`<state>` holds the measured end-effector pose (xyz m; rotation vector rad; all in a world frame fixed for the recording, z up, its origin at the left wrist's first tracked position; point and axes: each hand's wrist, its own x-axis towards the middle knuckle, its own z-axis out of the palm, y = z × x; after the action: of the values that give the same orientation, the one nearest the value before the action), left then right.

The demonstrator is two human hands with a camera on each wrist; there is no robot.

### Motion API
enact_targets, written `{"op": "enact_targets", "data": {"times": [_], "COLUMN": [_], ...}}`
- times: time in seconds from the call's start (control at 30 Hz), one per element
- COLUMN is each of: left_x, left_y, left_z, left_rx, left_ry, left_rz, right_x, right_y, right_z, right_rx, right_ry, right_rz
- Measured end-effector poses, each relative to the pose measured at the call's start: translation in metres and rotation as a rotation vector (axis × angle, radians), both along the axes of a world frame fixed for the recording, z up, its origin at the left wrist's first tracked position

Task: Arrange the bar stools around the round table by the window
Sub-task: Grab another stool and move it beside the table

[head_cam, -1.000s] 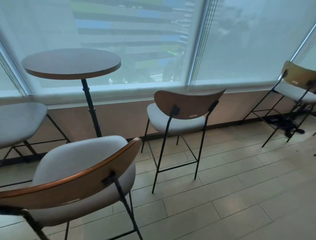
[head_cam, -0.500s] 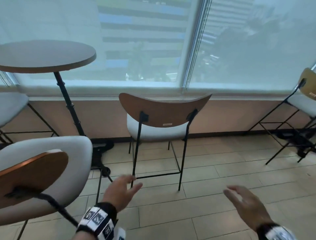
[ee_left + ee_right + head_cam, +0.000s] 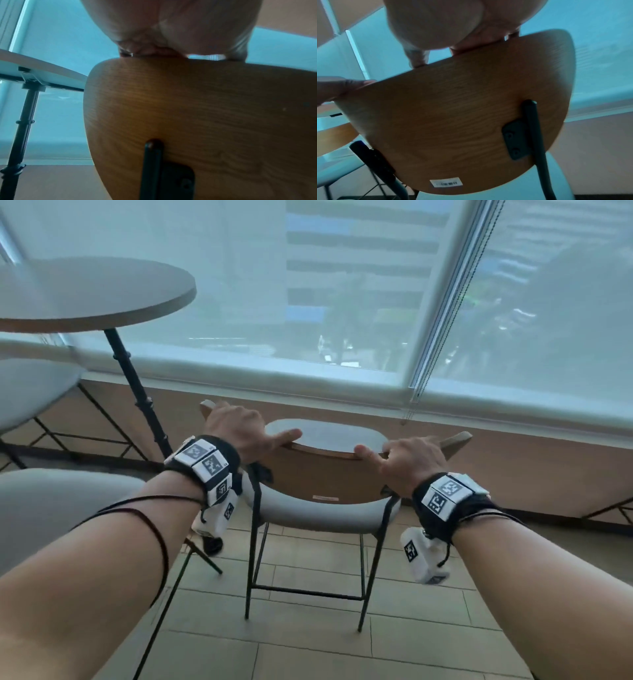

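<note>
Stool, wooden back, grey seat

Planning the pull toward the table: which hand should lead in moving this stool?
Probably the left hand: it grips the backrest at the end nearer the round table. The right hand grips the far end and can steady.

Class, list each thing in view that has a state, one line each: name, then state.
Middle bar stool: upright, gripped by its backrest.
Left hand: grips backrest top.
Right hand: grips backrest top.
Round table: standing, top bare.
Near stool: seat unoccupied.
Roller blind: lowered.
</note>
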<state>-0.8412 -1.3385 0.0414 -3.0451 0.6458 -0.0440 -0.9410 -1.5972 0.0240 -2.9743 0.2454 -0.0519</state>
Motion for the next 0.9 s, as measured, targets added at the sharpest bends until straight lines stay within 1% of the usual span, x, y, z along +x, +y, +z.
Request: {"op": "enact_targets", "data": {"times": [0.17, 0.27, 0.4, 0.63, 0.73, 0.9], "left_x": [-0.011, -0.02, -0.045, -0.092, -0.1, -0.099], "left_y": [0.006, 0.003, -0.031, -0.097, -0.12, -0.151], "left_z": [-0.015, -0.017, -0.019, -0.015, -0.015, -0.017], "left_rx": [-0.043, -0.07, -0.058, -0.067, -0.041, -0.004], "left_ry": [-0.064, -0.062, -0.087, -0.038, -0.065, -0.084], "left_rz": [-0.091, -0.069, 0.053, 0.268, 0.373, 0.532], "right_x": [-0.019, -0.02, -0.012, 0.021, 0.044, 0.092], "right_y": [0.001, -0.005, -0.052, -0.122, -0.141, -0.163], "right_z": [-0.007, -0.016, -0.012, -0.01, -0.011, -0.015], "right_rx": [-0.114, -0.122, -0.096, -0.125, -0.129, -0.161], "right_ry": [0.0, -0.013, -0.058, -0.075, -0.094, -0.12], "right_rz": [-0.03, 0.001, 0.14, 0.443, 0.551, 0.682]}}
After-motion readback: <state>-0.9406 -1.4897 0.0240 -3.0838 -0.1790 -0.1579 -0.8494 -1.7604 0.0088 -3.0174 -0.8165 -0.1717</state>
